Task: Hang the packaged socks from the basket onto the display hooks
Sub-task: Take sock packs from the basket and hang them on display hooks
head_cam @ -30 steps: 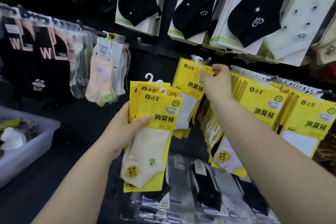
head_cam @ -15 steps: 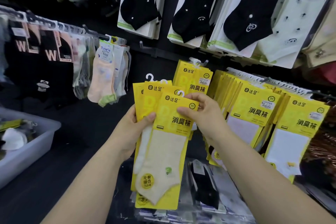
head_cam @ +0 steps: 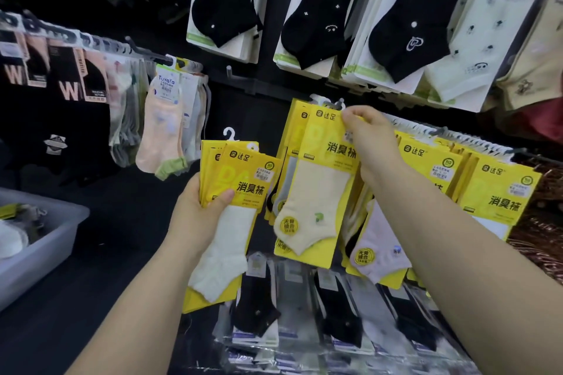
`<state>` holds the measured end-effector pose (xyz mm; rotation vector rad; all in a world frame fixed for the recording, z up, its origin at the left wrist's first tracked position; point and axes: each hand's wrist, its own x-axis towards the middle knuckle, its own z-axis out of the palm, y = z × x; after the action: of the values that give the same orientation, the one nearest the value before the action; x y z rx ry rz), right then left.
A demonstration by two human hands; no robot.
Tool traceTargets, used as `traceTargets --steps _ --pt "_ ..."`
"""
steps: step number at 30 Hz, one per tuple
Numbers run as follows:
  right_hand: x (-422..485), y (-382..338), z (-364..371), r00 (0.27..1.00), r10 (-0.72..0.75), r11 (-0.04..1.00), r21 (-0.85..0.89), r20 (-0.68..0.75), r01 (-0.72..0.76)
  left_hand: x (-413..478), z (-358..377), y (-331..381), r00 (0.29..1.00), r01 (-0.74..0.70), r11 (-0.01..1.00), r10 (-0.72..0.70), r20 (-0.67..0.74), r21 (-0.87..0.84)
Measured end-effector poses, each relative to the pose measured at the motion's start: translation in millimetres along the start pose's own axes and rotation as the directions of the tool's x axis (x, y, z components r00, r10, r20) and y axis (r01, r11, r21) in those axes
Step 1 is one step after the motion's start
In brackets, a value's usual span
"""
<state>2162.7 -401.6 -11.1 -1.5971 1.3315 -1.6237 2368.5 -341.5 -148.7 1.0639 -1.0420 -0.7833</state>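
My left hand [head_cam: 201, 216] grips a small stack of yellow sock packs [head_cam: 240, 183], a white sock on the front one, with white plastic hangers sticking up. My right hand [head_cam: 370, 137] pinches the top of another yellow pack with a cream sock [head_cam: 316, 192], held up at a display hook [head_cam: 333, 103] where more yellow packs hang behind it. The grey basket [head_cam: 45, 240] sits at the far left with a few packs inside.
Further rows of yellow packs [head_cam: 499, 189] fill the hooks to the right. Black and pale socks [head_cam: 323, 15] hang above, pastel packs [head_cam: 164, 125] at left, dark packs [head_cam: 341, 313] below. An empty peg [head_cam: 230, 73] juts out at centre.
My right hand took the front cream-sock pack off the stack in my left hand and raised it up and right to the hook. The left hand stays low with the remaining packs.
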Motion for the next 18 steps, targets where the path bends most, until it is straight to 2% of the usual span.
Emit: traceTargets --steps 3,7,10,12,18 --pt "15 -3 11 1.000 0.017 0.999 -0.049 0.010 -0.017 1 -2 1 1.000 -0.001 1.000 0.001 -0.013 0.002" --pt "21 -1 15 0.999 0.049 0.999 0.001 0.006 -0.049 2 1 1 1.000 -0.008 1.000 0.008 0.005 0.009" --pt "21 1 12 1.000 0.026 0.998 0.051 -0.011 -0.025 2 4 -1 0.999 -0.011 1.000 0.010 0.038 0.021" --pt "21 3 9 1.000 -0.009 1.000 0.023 -0.009 0.010 2 6 -3 0.998 -0.016 1.000 0.015 0.062 0.026" --pt "23 -4 10 0.993 0.008 1.000 -0.031 0.115 -0.005 1 10 -5 0.995 0.014 1.000 -0.015 0.096 0.012"
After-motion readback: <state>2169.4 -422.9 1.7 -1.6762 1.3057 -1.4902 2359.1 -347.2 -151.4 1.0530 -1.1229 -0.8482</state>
